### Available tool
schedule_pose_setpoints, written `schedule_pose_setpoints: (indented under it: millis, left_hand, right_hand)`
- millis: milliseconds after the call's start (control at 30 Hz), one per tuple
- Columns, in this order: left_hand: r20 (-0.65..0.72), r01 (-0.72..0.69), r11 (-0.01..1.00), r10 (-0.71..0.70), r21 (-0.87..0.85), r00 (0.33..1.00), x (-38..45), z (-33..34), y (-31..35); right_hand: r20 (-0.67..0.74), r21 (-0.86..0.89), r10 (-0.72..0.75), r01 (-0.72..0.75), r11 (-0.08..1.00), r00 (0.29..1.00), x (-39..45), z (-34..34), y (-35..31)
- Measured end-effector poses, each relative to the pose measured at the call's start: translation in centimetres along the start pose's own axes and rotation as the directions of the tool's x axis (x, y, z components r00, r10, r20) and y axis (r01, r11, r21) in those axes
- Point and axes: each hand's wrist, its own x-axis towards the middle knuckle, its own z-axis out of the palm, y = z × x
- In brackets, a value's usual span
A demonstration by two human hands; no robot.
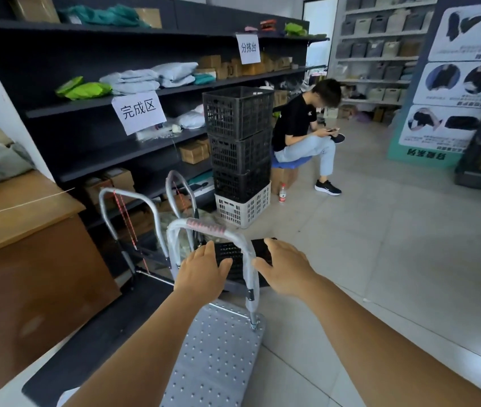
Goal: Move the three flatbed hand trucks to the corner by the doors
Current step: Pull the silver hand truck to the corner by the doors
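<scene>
Reaching forward over the nearest truck (218,356), both hands are hovering at its wrapped handle (251,259): the left hand (204,270) is spread flat just left of the handle's right post, fingers apart and clamped on nothing, while the right hand (284,267) is lying open just right of that post, its thumb seeming to brush the tube, though the angle is leaving real contact unclear. This truck's dotted grey deck is running from the handle back toward the camera on the tiled floor (380,259). Two more trucks are standing beyond it, against the dark shelves (115,148): one with a silver handle (129,218) strung with red cord, beside the wooden desk (24,239), and another handle (182,192) rising farther back. A stack of crates (240,154) is sitting just behind the trucks, with a bottle (282,193) on the floor beside it. A seated person (303,127) is bending over a phone near the crates.
</scene>
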Motion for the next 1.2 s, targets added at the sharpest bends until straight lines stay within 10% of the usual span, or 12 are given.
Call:
schedule_pose_setpoints:
  millis: [567,1200]
  left_hand:
    - [-0.044,0.407,0.898,-0.420,-0.168,0.907,12.5,6.3,10.9]
    - [0.042,0.693,0.616,-0.736,-0.373,0.676,24.6,11.1,8.5]
  right_hand:
    - [0.183,-0.025,-0.302,0.311,0.950,0.936,17.9,-5.0,13.2]
    - [0.365,-0.010,-0.467,0.505,0.863,0.805,33.8,-2.4,11.0]
